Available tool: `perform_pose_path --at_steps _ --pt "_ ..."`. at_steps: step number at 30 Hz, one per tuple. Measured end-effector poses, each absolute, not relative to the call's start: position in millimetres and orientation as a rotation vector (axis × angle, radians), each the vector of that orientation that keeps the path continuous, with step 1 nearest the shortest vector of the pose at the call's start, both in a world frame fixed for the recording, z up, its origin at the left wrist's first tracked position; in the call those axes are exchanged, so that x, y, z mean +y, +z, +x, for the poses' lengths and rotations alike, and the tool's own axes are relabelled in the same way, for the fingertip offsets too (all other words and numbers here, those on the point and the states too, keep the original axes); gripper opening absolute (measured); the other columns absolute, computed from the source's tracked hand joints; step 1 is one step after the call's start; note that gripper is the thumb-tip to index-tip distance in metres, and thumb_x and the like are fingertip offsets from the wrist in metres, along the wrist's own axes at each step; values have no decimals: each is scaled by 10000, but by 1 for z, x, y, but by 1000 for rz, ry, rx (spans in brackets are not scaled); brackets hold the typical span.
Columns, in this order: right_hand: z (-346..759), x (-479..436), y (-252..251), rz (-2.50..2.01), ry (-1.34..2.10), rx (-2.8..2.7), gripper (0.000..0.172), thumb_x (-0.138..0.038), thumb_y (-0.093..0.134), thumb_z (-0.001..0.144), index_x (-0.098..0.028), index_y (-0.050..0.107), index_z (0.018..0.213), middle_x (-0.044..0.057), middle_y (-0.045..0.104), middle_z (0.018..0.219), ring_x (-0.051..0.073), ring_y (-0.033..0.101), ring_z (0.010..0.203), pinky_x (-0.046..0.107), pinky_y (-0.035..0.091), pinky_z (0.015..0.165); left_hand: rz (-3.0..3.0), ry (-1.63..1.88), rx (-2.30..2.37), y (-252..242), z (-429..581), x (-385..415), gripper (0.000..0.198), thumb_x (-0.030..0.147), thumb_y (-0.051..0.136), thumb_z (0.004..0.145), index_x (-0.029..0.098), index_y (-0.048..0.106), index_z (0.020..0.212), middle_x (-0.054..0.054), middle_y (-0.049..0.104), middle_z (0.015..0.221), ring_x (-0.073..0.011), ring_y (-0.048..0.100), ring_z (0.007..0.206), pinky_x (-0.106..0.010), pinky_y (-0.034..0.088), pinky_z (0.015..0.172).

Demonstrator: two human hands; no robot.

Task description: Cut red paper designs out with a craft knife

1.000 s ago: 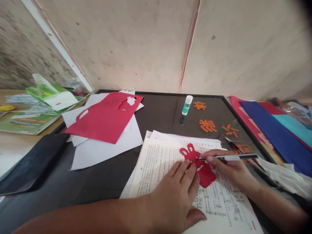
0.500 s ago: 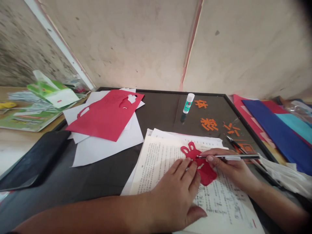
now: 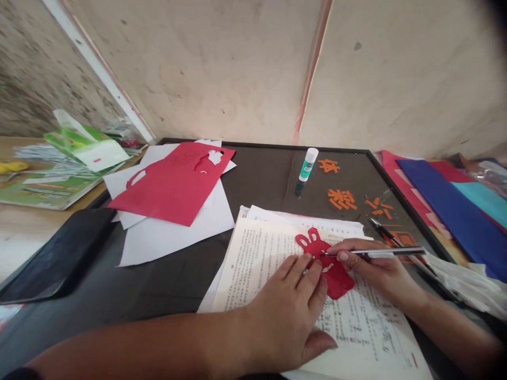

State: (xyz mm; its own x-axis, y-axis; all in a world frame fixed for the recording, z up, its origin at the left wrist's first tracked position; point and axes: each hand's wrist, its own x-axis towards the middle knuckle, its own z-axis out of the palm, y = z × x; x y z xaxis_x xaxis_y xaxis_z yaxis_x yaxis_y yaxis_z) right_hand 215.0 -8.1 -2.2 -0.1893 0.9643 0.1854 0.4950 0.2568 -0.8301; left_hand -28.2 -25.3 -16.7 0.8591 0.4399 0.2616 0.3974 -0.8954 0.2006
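A red paper rabbit cutout (image 3: pixel 339 282) with holes in its ears and a curved slit for a mouth lies on an open book (image 3: pixel 253 264) of printed text. My left hand (image 3: pixel 291 303) rests flat on the book, its fingertips pressing the rabbit's left side. In my right hand (image 3: pixel 370 264) is a slim silver and black pen-shaped tool (image 3: pixel 392 252), pinched between thumb and fingers. Its thin dark tip touches the rabbit's face; whether that tip is a blade or a nib is too small to tell. My left fingers cover part of the cutout.
Behind the book stands a glue stick (image 3: pixel 308 164), beside orange paper characters (image 3: pixel 341 199). Another pen-shaped tool (image 3: pixel 382 229) lies at the right. Red paper (image 3: pixel 170 190) with cut openings covers white sheets at left, near a black phone (image 3: pixel 59 253). Coloured sheets (image 3: pixel 443 206) lie far right.
The whole view has shifted slightly. Both hands keep nearly the same place on the rabbit, and the tool's tip is still at its face.
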Motion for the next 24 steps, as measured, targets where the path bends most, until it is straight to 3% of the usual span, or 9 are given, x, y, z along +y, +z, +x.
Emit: perform_pose_path --at_steps 6,16,24 --pt "218 -6 -4 -1339 804 -1789 184 -389 649 899 -279 786 953 44 780 911 215 728 831 370 614 807 2902 457 652 -15 -28 -25 718 600 394 966 8 496 1359 -275 436 1457 -428 393 1370 -535 287 1149" --pt "214 -8 -1 -1388 884 -1755 206 -424 663 882 -268 788 935 54 777 949 221 725 879 368 580 877 2959 522 671 -15 -29 -26 685 591 364 982 18 525 1322 -256 485 1420 -412 442 1338 -517 337 1125" --pt "216 -6 -3 -1365 909 -1755 159 -376 674 882 -266 785 914 41 778 926 201 724 841 325 585 824 2977 553 689 -17 -28 -27 695 597 387 971 12 529 1316 -256 498 1404 -416 463 1308 -519 343 1110"
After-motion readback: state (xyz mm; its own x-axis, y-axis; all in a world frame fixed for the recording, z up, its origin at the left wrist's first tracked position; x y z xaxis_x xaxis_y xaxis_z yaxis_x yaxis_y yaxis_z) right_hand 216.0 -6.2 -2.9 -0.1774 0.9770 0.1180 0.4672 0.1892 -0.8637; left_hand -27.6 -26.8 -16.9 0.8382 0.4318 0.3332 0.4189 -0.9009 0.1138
